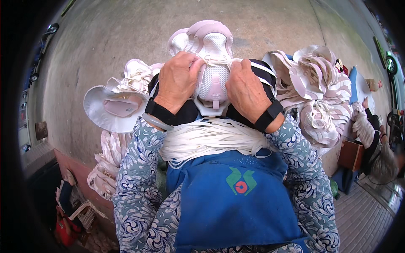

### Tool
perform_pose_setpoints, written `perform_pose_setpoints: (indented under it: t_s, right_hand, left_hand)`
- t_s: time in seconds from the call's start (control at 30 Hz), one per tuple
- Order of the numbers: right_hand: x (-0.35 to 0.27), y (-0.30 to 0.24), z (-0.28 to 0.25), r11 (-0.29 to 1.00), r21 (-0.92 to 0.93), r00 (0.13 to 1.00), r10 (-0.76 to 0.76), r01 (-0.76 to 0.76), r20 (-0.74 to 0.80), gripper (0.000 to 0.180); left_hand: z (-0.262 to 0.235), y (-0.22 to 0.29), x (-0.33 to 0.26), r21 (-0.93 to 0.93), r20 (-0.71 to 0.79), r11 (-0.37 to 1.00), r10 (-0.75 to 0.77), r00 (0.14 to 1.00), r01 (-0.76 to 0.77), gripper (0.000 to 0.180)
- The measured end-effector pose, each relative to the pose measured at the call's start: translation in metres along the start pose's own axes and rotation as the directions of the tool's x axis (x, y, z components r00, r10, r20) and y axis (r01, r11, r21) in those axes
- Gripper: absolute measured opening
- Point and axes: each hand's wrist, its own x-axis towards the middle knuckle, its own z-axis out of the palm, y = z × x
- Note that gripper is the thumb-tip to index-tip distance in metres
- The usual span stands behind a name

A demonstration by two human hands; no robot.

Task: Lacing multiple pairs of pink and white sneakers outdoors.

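Observation:
A white mesh shoe upper with pale pink panels (217, 45) lies across my knees, its toe pointing away and its tongue toward me. A flat white shoelace (217, 62) runs across its throat. My left hand (176, 82) is closed, pinching the lace at the upper's left edge. On the other side my right hand (248, 92) is closed too, its fingertips on the lace beside the tongue. White loops trail past the right hand over my dark trousers. A thick bundle of white shoelaces (211, 139) rests on my lap, above the blue apron (228, 202).
Heaped shoe uppers (314, 80) stand at the right, some with laces in them. More uppers (114, 105) lie at the left, with another stack (110, 162) nearer me. Far right, a person (375, 139) sits by a brown box (351, 154). Concrete floor (105, 38) stretches ahead.

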Motion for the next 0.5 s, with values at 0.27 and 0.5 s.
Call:
perform_pose_setpoints:
  t_s: [0.27, 0.5]
  right_hand:
    - [0.004, 0.013, 0.012, 0.990, 0.082, 0.992, -0.111, 0.116, -0.065, 0.022]
    - [0.007, 0.010, -0.002, 0.980, 0.158, 0.992, -0.116, 0.124, -0.057, 0.022]
  left_hand:
    - [0.001, 0.011, -0.026, 0.250, 0.035, 0.959, 0.130, 0.991, -0.134, 0.030]
    - [0.010, -0.005, -0.021, 0.261, 0.024, 0.949, 0.178, 0.984, -0.178, 0.016]
